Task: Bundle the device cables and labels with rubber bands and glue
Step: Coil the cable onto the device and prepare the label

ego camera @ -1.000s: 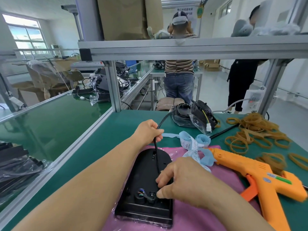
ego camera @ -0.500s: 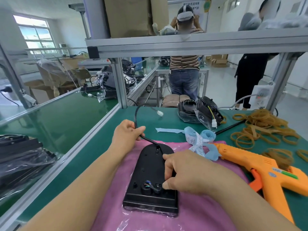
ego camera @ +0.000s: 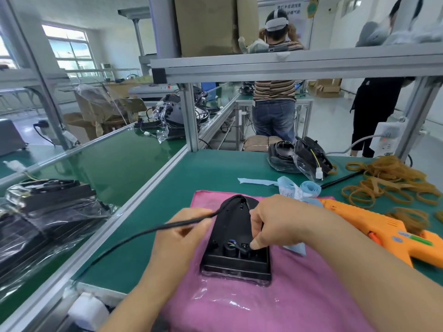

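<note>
Cable [ego camera: 143,232] far end is hidden past the surface [ego camera: 191,178] edge. Left hand [ego camera: 182,233] pinches the cable beside the device [ego camera: 230,231]. Right hand [ego camera: 275,221] grips the device on the pink cloth [ego camera: 299,295].

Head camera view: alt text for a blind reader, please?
A person's left hand pinches a black cable running from a black device, which the right hand holds down on a pink cloth. An orange glue gun, rubber bands and blue label strips lie to the right on the green bench.
</note>
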The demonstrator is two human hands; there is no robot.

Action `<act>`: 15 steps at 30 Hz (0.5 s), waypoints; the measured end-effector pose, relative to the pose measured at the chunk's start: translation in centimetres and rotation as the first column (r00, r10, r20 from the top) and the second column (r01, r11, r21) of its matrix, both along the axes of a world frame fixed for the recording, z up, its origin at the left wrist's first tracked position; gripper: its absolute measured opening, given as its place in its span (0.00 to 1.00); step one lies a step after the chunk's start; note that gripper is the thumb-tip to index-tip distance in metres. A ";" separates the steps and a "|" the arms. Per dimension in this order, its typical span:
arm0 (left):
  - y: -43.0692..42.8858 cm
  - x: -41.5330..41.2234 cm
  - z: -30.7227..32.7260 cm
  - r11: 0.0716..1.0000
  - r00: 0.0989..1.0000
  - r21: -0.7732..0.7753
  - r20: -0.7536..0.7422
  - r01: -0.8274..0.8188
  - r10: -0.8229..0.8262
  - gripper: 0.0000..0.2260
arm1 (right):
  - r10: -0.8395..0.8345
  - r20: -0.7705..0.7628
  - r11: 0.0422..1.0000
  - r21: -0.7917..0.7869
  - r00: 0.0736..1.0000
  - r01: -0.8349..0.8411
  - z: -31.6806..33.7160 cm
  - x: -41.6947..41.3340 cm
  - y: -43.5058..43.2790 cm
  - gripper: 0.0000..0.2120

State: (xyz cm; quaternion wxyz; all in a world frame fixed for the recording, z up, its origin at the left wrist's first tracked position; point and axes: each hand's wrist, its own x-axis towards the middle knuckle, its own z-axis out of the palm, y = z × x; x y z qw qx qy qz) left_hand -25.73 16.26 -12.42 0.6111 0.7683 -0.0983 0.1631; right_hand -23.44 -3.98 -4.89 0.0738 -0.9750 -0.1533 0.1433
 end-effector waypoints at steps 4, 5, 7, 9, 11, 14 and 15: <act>0.5 -2.3 -1.2 0.998 0.995 0.046 0.091 0.031 -0.035 0.08 | 0.003 0.000 1.000 0.001 1.000 -0.003 0.1 -0.2 0.1 0.09; 0.7 -2.5 -1.3 0.999 0.994 0.047 0.105 0.024 -0.029 0.07 | -0.003 -0.007 1.000 0.006 1.000 0.003 0.2 -0.2 0.1 0.10; 1.4 -2.8 -1.7 0.993 0.992 0.116 0.127 0.014 -0.029 0.06 | -0.013 -0.020 1.000 0.011 1.000 0.014 0.1 -0.2 0.1 0.10; 2.0 -3.1 -1.7 0.977 0.991 0.211 0.118 0.041 -0.067 0.07 | -0.017 -0.022 1.000 0.012 1.000 0.017 0.0 -0.1 0.1 0.10; 1.7 -3.5 -1.1 0.963 0.991 0.259 0.090 0.073 -0.099 0.07 | -0.025 -0.015 0.999 0.022 1.000 0.025 0.0 -0.2 0.0 0.09; 0.6 -3.6 -0.4 0.892 0.976 0.451 0.210 -0.037 -0.065 0.07 | -0.033 -0.016 0.999 0.037 0.999 0.034 -0.3 -0.2 -0.1 0.08; 0.2 -3.7 -0.3 0.837 0.970 0.540 0.237 -0.089 -0.049 0.07 | -0.034 -0.015 0.999 0.042 0.999 0.035 -0.4 -0.1 -0.1 0.08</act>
